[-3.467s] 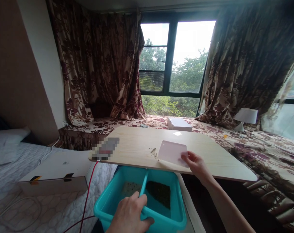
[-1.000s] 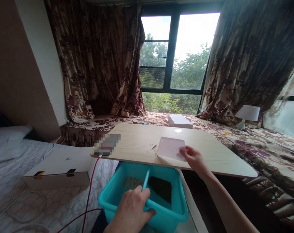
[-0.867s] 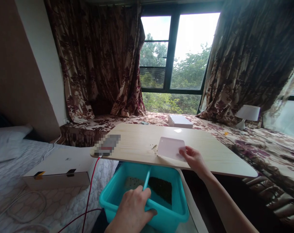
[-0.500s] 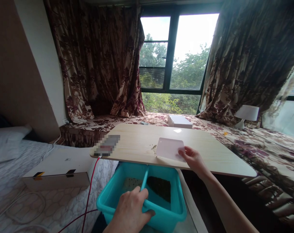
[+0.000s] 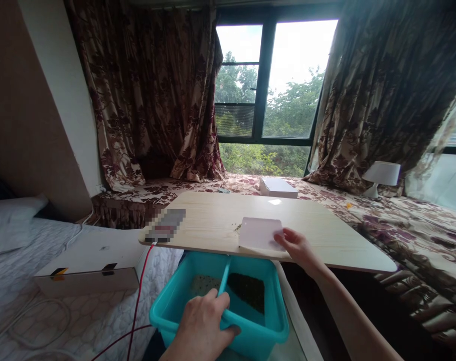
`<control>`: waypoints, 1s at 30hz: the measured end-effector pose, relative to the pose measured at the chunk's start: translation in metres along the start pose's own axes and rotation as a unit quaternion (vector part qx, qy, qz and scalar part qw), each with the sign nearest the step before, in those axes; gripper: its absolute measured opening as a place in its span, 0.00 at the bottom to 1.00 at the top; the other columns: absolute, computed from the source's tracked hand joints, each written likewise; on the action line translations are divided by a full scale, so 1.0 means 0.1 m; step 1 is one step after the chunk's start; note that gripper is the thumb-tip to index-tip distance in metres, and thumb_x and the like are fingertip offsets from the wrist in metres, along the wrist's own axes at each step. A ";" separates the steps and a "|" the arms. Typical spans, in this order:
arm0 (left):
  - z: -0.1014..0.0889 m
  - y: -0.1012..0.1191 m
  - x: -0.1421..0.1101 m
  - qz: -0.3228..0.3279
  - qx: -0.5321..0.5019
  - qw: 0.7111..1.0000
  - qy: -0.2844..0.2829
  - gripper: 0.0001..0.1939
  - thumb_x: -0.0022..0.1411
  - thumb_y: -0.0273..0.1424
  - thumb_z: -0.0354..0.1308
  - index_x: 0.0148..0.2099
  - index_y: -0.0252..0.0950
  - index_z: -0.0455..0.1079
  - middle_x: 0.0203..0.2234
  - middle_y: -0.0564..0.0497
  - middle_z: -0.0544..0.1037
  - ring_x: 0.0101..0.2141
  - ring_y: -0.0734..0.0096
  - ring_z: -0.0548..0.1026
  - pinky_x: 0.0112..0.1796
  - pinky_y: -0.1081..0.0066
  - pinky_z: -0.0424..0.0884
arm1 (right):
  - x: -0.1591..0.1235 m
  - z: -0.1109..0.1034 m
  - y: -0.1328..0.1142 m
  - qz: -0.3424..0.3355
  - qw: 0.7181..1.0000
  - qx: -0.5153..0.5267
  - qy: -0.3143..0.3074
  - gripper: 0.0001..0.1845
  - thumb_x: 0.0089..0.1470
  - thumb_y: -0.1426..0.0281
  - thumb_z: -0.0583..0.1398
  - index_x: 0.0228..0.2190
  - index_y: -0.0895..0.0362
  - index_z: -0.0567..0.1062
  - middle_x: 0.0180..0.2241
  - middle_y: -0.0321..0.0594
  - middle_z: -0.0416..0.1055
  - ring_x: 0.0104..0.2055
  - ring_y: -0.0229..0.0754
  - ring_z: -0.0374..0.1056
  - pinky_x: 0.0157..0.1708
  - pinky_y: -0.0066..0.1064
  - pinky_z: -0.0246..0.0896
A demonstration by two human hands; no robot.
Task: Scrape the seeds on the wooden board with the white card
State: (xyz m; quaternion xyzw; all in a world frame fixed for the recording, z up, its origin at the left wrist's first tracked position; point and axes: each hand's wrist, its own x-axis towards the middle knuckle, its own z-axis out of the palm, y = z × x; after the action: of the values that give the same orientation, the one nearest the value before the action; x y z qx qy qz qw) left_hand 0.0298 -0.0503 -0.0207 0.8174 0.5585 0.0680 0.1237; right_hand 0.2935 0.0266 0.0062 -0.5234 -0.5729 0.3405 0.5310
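Observation:
My left hand [image 5: 205, 326] grips the near rim of a teal plastic bin [image 5: 276, 321] held just below the front edge of a light wooden table [image 5: 336, 240]. A divider splits the bin; the right half holds dark green grains [image 5: 246, 291], the left half a thin scatter. My right hand [image 5: 297, 245] pinches a white plastic scraper card [image 5: 258, 233] standing on the table near its front edge. A few small grains [image 5: 237, 228] lie on the wood just left of the card.
A blurred dark object [image 5: 165, 225] rests at the table's left corner, with a red cable [image 5: 137, 301] hanging from it. A flat white box [image 5: 92, 255] lies on the bed at left. Behind are a window seat with a white box [image 5: 277, 186], a small lamp [image 5: 380, 175] and heavy curtains.
My right hand has drawn the scraper card closer to the table's front edge, above the bin. The left hand keeps its hold on the bin, which shifted only slightly.

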 end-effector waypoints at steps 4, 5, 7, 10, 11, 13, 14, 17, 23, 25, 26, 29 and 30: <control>-0.02 0.00 0.01 -0.001 0.003 1.000 -0.005 0.10 0.50 0.39 0.60 0.34 0.42 0.67 0.33 0.55 0.73 0.35 0.62 0.73 0.33 0.69 0.61 | -0.10 -0.11 -0.01 -0.002 0.999 -0.026 -0.044 0.22 0.42 0.52 0.63 0.29 0.58 0.76 0.29 0.42 0.77 0.31 0.44 0.72 0.31 0.32 0.66; -0.02 0.01 0.02 0.000 0.005 1.000 -0.004 0.10 0.50 0.39 0.60 0.34 0.42 0.67 0.33 0.55 0.73 0.35 0.62 0.72 0.33 0.69 0.61 | -0.12 -0.15 -0.01 -0.005 0.999 -0.032 -0.036 0.22 0.42 0.52 0.63 0.30 0.58 0.76 0.30 0.43 0.77 0.32 0.44 0.72 0.31 0.32 0.66; -0.04 0.07 0.04 0.006 0.011 1.000 -0.006 0.10 0.50 0.39 0.60 0.35 0.42 0.67 0.33 0.54 0.73 0.36 0.62 0.72 0.35 0.69 0.62 | -0.16 -0.23 -0.02 -0.015 0.999 -0.035 0.017 0.23 0.41 0.51 0.63 0.31 0.58 0.76 0.31 0.43 0.77 0.33 0.46 0.72 0.31 0.32 0.66; -0.06 0.26 0.10 0.050 0.014 0.998 -0.025 0.11 0.51 0.40 0.60 0.36 0.41 0.68 0.34 0.52 0.74 0.38 0.62 0.72 0.38 0.68 0.63 | -0.17 -0.29 -0.04 -0.021 0.994 -0.031 0.100 0.26 0.38 0.48 0.63 0.32 0.57 0.76 0.29 0.44 0.77 0.33 0.48 0.73 0.30 0.33 0.67; -0.07 0.35 0.12 0.073 0.016 0.996 -0.040 0.12 0.51 0.40 0.60 0.37 0.41 0.69 0.35 0.51 0.74 0.38 0.60 0.72 0.38 0.67 0.64 | -0.17 -0.28 -0.05 -0.021 0.993 -0.032 0.111 0.27 0.38 0.48 0.63 0.32 0.57 0.76 0.28 0.44 0.77 0.33 0.48 0.73 0.30 0.33 0.67; -0.08 0.51 0.16 0.111 0.020 0.992 -0.065 0.15 0.52 0.42 0.60 0.40 0.39 0.70 0.37 0.48 0.74 0.39 0.57 0.72 0.40 0.63 0.65 | -0.17 -0.26 -0.04 -0.022 0.992 -0.043 0.119 0.27 0.38 0.48 0.62 0.31 0.57 0.75 0.26 0.43 0.76 0.31 0.48 0.73 0.29 0.33 0.66; -0.08 0.58 0.18 0.129 0.023 0.987 -0.093 0.18 0.52 0.44 0.60 0.41 0.38 0.70 0.37 0.46 0.74 0.38 0.55 0.72 0.40 0.62 0.66 | -0.17 -0.24 -0.03 -0.022 0.991 -0.051 0.121 0.26 0.39 0.48 0.62 0.31 0.57 0.75 0.26 0.42 0.76 0.31 0.47 0.73 0.28 0.33 0.66; -0.08 0.70 0.19 0.160 0.038 0.978 -0.128 0.20 0.53 0.42 0.60 0.43 0.35 0.70 0.38 0.42 0.74 0.38 0.52 0.73 0.40 0.60 0.67 | -0.18 -0.19 -0.02 -0.022 0.988 -0.074 0.133 0.22 0.41 0.51 0.61 0.29 0.58 0.75 0.26 0.42 0.77 0.29 0.45 0.72 0.28 0.32 0.66; -0.08 0.66 0.17 0.146 0.032 0.980 -0.128 0.20 0.53 0.42 0.58 0.43 0.34 0.70 0.38 0.41 0.74 0.38 0.51 0.73 0.40 0.58 0.68 | -0.20 -0.11 0.00 -0.027 0.987 -0.077 0.139 0.19 0.41 0.54 0.61 0.29 0.57 0.76 0.26 0.42 0.77 0.29 0.45 0.72 0.27 0.32 0.65; -0.07 0.65 0.18 0.150 0.037 0.980 -0.126 0.20 0.53 0.42 0.58 0.43 0.34 0.70 0.38 0.41 0.74 0.38 0.51 0.73 0.40 0.58 0.68 | -0.19 -0.09 0.04 -0.030 0.988 -0.074 0.131 0.20 0.41 0.53 0.61 0.28 0.57 0.76 0.26 0.42 0.77 0.28 0.46 0.72 0.27 0.32 0.66; -0.07 0.65 0.20 0.153 0.040 0.979 -0.124 0.19 0.53 0.41 0.57 0.44 0.34 0.70 0.38 0.41 0.74 0.38 0.51 0.74 0.40 0.59 0.68 | -0.18 -0.08 0.07 -0.030 0.989 -0.072 0.125 0.21 0.41 0.52 0.61 0.28 0.57 0.76 0.26 0.42 0.77 0.29 0.46 0.72 0.26 0.32 0.66; -0.05 0.65 0.22 0.157 0.050 0.978 -0.127 0.18 0.54 0.39 0.57 0.44 0.34 0.70 0.38 0.42 0.74 0.38 0.53 0.74 0.40 0.60 0.68 | -0.18 -0.08 0.14 -0.031 0.993 -0.050 0.107 0.24 0.40 0.50 0.62 0.29 0.57 0.77 0.27 0.43 0.77 0.30 0.47 0.72 0.27 0.33 0.67; -0.05 0.65 0.22 0.158 0.052 0.978 -0.127 0.18 0.54 0.39 0.57 0.44 0.34 0.70 0.38 0.42 0.74 0.38 0.53 0.74 0.40 0.60 0.68 | -0.19 -0.08 0.15 -0.028 0.994 -0.038 0.098 0.24 0.39 0.49 0.62 0.30 0.57 0.77 0.27 0.43 0.77 0.30 0.47 0.72 0.28 0.33 0.67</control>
State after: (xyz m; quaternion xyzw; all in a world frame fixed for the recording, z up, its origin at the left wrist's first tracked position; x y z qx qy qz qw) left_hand 0.0952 -0.0517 0.0021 0.9024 0.4052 -0.0467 0.1390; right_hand 0.3027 0.0106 -0.0111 -0.5577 -0.5452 0.2506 0.5736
